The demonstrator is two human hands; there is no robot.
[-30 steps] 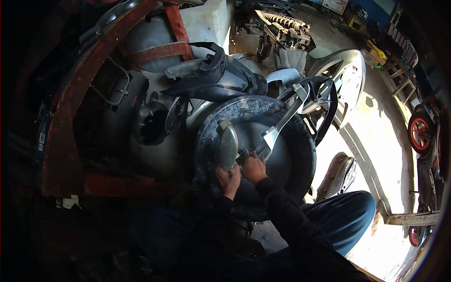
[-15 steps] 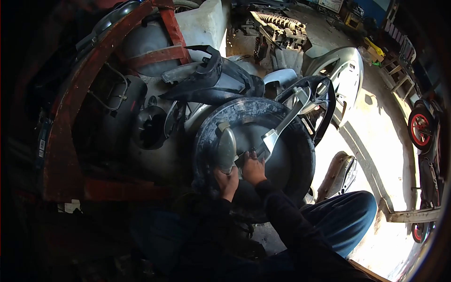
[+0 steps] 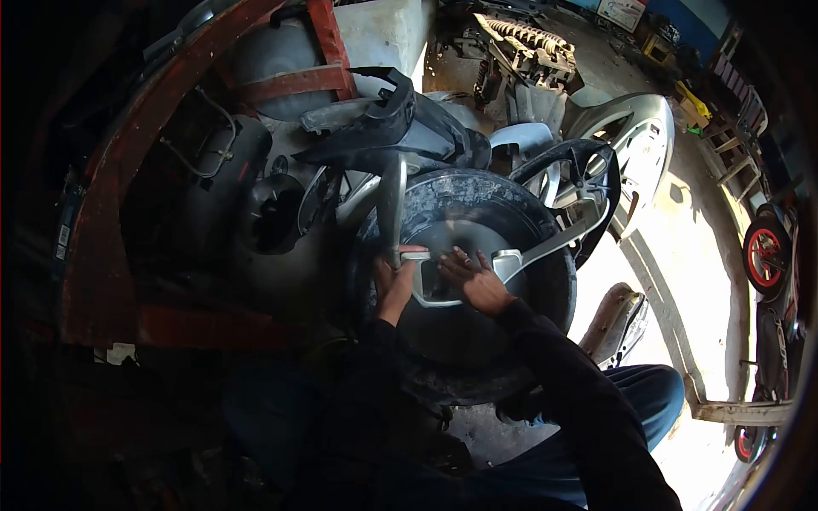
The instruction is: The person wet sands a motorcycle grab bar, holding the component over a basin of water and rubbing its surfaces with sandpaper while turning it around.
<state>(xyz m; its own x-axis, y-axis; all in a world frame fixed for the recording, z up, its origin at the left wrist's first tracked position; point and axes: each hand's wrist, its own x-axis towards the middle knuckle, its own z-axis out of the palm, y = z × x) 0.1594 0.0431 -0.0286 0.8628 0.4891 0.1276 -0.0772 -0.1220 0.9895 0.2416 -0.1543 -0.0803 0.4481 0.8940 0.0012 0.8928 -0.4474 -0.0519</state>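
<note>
- The big round black tub (image 3: 460,180) sits in front of me, and inside it I see a smooth, cloudy grey-black area; I can't tell whether that is liquid or just the bottom.
- The silver metal rail (image 3: 393,200), a bent piece with two long arms and a squared U-shaped middle, is over the tub. One arm points up past the far rim, the other reaches out over the right rim.
- My left hand (image 3: 394,288) is over the left part of the tub, fingers clamped round the rail where its left arm meets the middle.
- My right hand (image 3: 479,284) is over the centre of the tub, palm down, fingers open and spread apart, a ring on one of them. It lies between the two arms, by the rail's crosspiece; I can't tell whether my fingertips touch anything.
- Just beyond the tub's far rim lies a black pointed plastic fairing (image 3: 426,140).
- At the tub's far right is a black looped plastic frame (image 3: 612,183), with a large silver openwork panel (image 3: 654,132) beyond it.
- Left of the tub, by a chipped red metal frame (image 3: 106,226), is a dark, round, hollow part (image 3: 277,204), its inside too shadowy to make out.
- Well beyond the tub, far right, a cardboard box (image 3: 692,112) has something yellow on it.
</note>
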